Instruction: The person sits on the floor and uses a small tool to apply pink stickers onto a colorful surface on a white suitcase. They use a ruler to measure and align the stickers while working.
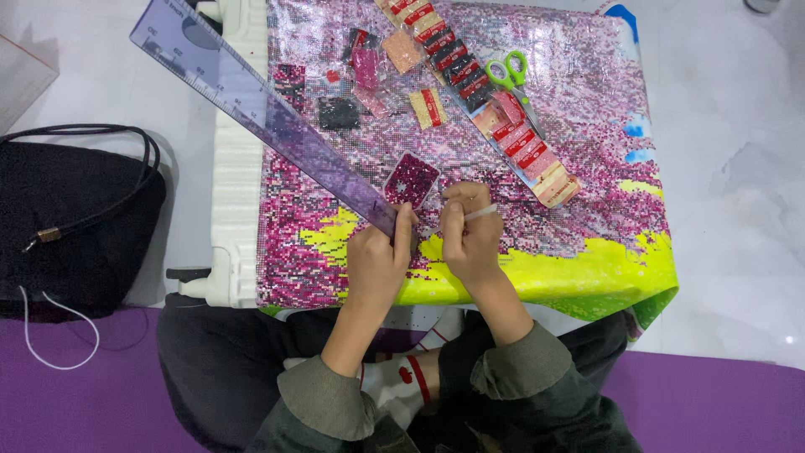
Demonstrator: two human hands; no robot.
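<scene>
A: Holding the long translucent purple plastic ruler (251,96) by its near end, my left hand (376,260) is closed around it; the ruler lies diagonally across the glittering pink-and-yellow bead canvas (587,151).

B: Right hand?

A: My right hand (471,239) pinches one slim white applicator pen (480,214), fingers closed, tip down on the canvas just beside the ruler's end.

B: Nearby items, counted?

A: One small ridged tray of dark pink beads (411,179), just above both hands. One pair of green-handled scissors (508,71). One long strip of red-labelled bead packets (478,92), exact packet count unclear.
</scene>
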